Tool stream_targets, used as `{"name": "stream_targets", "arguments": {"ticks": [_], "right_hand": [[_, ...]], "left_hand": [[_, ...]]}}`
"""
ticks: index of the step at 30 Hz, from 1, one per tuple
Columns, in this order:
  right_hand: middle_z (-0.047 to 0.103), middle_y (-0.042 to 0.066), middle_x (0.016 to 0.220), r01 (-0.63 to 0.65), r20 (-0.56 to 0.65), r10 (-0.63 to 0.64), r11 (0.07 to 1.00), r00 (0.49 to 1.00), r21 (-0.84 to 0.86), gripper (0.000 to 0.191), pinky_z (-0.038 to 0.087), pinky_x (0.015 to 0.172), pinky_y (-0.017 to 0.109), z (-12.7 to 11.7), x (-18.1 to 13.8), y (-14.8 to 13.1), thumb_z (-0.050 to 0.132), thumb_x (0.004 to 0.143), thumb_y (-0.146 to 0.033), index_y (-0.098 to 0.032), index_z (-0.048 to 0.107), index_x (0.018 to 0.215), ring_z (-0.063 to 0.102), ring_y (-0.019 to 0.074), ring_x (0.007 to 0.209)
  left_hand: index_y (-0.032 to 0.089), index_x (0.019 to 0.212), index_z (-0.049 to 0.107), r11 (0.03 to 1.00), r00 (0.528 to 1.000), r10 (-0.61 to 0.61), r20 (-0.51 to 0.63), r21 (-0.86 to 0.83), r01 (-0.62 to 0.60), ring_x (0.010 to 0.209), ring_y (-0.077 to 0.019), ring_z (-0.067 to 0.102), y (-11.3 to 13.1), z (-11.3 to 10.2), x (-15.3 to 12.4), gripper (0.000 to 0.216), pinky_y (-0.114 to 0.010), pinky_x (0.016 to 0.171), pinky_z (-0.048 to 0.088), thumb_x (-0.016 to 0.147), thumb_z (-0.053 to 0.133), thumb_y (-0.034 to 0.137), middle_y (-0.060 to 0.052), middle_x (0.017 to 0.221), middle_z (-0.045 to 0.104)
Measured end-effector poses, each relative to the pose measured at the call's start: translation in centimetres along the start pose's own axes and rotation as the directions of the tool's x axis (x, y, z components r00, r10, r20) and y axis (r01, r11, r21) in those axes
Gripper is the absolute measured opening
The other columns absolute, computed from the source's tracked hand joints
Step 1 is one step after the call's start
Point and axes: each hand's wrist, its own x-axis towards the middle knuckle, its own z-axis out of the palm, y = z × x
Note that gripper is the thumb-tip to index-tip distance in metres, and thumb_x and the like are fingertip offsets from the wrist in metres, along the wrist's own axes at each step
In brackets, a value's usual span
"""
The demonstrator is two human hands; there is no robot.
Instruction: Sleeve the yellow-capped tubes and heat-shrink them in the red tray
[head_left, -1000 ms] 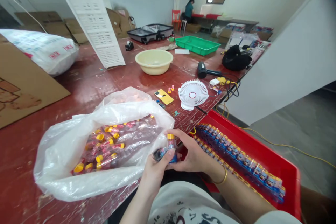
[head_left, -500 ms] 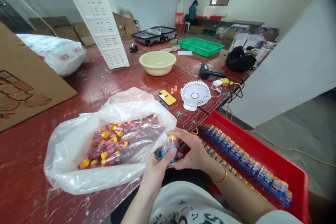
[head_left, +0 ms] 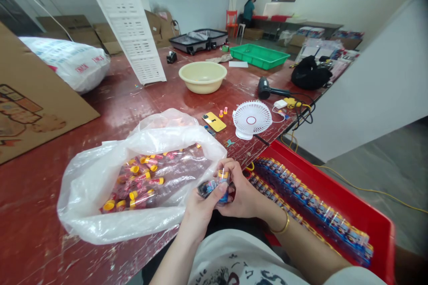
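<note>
My left hand (head_left: 199, 208) is closed on a small clear plastic pack (head_left: 206, 188) with blue printing, its thumb pressed across the front. Standing in that pack is a small clear tube with a yellow cap (head_left: 223, 174). The fingers of my right hand (head_left: 245, 192) curl round the same pack from the right and touch its top and lower edge. Just left of both hands, a large translucent plastic bag (head_left: 90, 227) lies open. Inside it are many small tubes (head_left: 142, 178) with pink-red contents and yellow caps.
Right of my lap, a red crate (head_left: 381, 231) holds rows of blue-and-yellow packs (head_left: 314, 196). On the red table are a yellow phone (head_left: 214, 121), a white fan (head_left: 252, 118), a hair dryer (head_left: 267, 90), a cream basin (head_left: 203, 78) and a green tray (head_left: 259, 58). A person (head_left: 248, 10) works far behind.
The fingers of my right hand have curled closer over the yellow-capped top of the pack. Both hands still hold it; the view has shifted slightly.
</note>
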Motion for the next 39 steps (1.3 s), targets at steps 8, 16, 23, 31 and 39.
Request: {"name": "stream_targets", "arguments": {"ticks": [8,16,23,31,39], "right_hand": [[0.04,0.006,0.113,0.004,-0.02,-0.004,1.0,1.0,0.007,0.062,0.048,0.069,0.024,0.0,0.0,0.4,0.068,0.058,-0.005,-0.026,0.03,0.102,0.051,0.0147,0.093],[0.038,0.006,0.116,-0.046,0.019,0.046,0.999,0.999,0.014,0.061,0.047,0.062,0.022,-0.4,-0.1,0.1,0.07,0.061,-0.009,-0.027,0.029,0.103,0.052,0.013,0.088],[0.038,0.005,0.114,-0.106,0.04,0.103,0.991,0.994,0.081,0.06,0.042,0.051,0.017,-0.3,-0.2,-0.3,0.067,0.061,-0.005,-0.028,0.03,0.102,0.049,0.0088,0.077],[0.056,0.001,0.091,-0.172,0.071,0.157,0.903,0.985,0.394,0.039,0.051,0.069,0.025,-2.4,0.0,0.7,0.079,0.071,-0.032,-0.021,0.049,0.094,0.056,0.0116,0.079],[0.068,0.002,0.086,-0.347,-0.354,0.481,0.858,0.802,0.379,0.044,0.056,0.075,0.034,-8.0,-4.0,4.1,0.078,0.066,-0.056,-0.019,0.06,0.081,0.066,0.016,0.078]], "left_hand": [[0.014,0.082,0.075,0.999,0.999,0.017,-0.029,0.032,-0.016,0.066,-0.0159,0.065,0.1,0.2,-0.3,0.03,-0.026,0.067,0.053,0.068,0.083,0.039,-0.005,0.075,0.073],[0.015,0.084,0.074,1.0,0.999,0.025,-0.033,0.009,-0.024,0.074,-0.0197,0.069,0.4,0.8,-0.5,0.03,-0.03,0.076,0.055,0.067,0.084,0.037,-0.005,0.076,0.074],[0.013,0.083,0.075,0.999,1.0,0.024,-0.005,0.032,-0.024,0.065,-0.018,0.068,0.3,0.8,-0.3,0.031,-0.027,0.066,0.054,0.068,0.083,0.038,-0.006,0.076,0.075],[0.013,0.084,0.075,0.984,0.995,0.043,-0.088,0.175,-0.027,0.068,-0.0185,0.067,-0.4,0.6,0.2,0.04,-0.029,0.066,0.058,0.059,0.087,0.042,-0.005,0.074,0.073],[0.012,0.111,0.067,0.957,0.988,-0.152,0.013,0.253,0.144,0.071,-0.0201,0.067,-2.1,2.5,1.9,0.058,-0.031,0.055,0.059,0.067,0.08,0.048,-0.011,0.094,0.074]]}}
